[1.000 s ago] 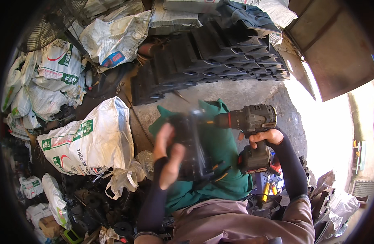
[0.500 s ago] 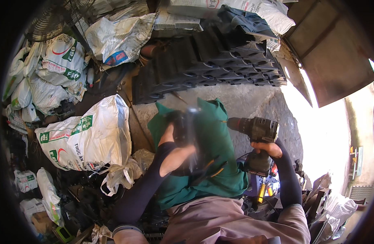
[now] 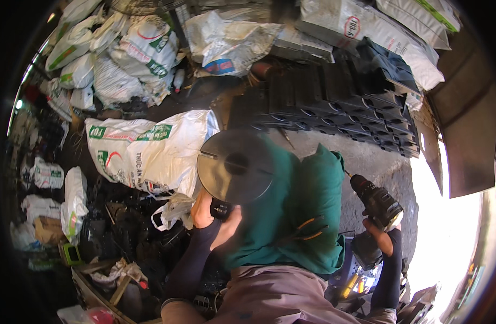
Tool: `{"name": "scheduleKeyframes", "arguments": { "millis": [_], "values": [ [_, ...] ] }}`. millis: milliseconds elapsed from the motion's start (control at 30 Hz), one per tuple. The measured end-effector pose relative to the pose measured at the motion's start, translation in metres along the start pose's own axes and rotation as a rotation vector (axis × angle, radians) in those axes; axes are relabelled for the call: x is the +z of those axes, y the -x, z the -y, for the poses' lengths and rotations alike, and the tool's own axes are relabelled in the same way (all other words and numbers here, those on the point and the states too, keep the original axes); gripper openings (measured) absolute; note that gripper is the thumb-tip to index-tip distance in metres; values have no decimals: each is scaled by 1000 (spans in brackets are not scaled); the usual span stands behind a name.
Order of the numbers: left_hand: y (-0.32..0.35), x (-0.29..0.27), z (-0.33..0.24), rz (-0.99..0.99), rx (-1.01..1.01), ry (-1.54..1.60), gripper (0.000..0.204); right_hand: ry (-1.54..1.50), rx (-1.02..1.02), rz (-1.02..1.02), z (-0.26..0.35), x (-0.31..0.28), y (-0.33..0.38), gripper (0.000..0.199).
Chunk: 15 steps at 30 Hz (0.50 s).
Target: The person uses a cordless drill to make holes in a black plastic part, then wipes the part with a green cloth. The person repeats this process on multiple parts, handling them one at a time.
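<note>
My left hand [image 3: 220, 220] grips a dark, shiny round disc-shaped part [image 3: 242, 181] from beneath. The disc has a dark centre and a narrow slit toward its left rim; a small black piece shows under it, by my fingers. It is raised over the left side of the green cloth [image 3: 318, 178] covering my legs. At the right, my right hand [image 3: 378, 236] is wrapped round the handle of a cordless drill [image 3: 376, 201], its bit pointing up and left, apart from the disc. Pliers [image 3: 311, 234] with orange-and-black handles lie on the cloth.
A white printed sack [image 3: 151, 154] lies left of my legs, with more sacks [image 3: 134, 51] behind. Stacked black moulded parts [image 3: 334, 102] stand ahead. Yellow-handled tools [image 3: 349, 285] are beside my right thigh. Dark loose parts [image 3: 134, 216] cover the left floor.
The view has turned left. My left hand has moved the round part leftward over my legs, and its broad face now shows. The drill has moved farther from the cloth, still in my right hand.
</note>
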<state>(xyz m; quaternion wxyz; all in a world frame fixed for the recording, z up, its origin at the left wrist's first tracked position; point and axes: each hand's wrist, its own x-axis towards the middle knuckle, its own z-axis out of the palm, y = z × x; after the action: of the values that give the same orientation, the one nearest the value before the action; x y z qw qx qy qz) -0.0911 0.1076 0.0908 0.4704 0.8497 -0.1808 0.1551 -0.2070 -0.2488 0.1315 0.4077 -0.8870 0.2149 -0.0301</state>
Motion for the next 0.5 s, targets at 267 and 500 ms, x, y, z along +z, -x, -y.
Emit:
{"name": "scheduleKeyframes", "arguments": {
  "millis": [267, 500],
  "values": [
    [73, -56, 69, -607, -477, 189, 41, 24, -168, 185, 2, 49, -22, 22],
    [179, -208, 177, -1143, -626, 760, 26, 11, -192, 367, 4, 80, -47, 20]
  ]
}}
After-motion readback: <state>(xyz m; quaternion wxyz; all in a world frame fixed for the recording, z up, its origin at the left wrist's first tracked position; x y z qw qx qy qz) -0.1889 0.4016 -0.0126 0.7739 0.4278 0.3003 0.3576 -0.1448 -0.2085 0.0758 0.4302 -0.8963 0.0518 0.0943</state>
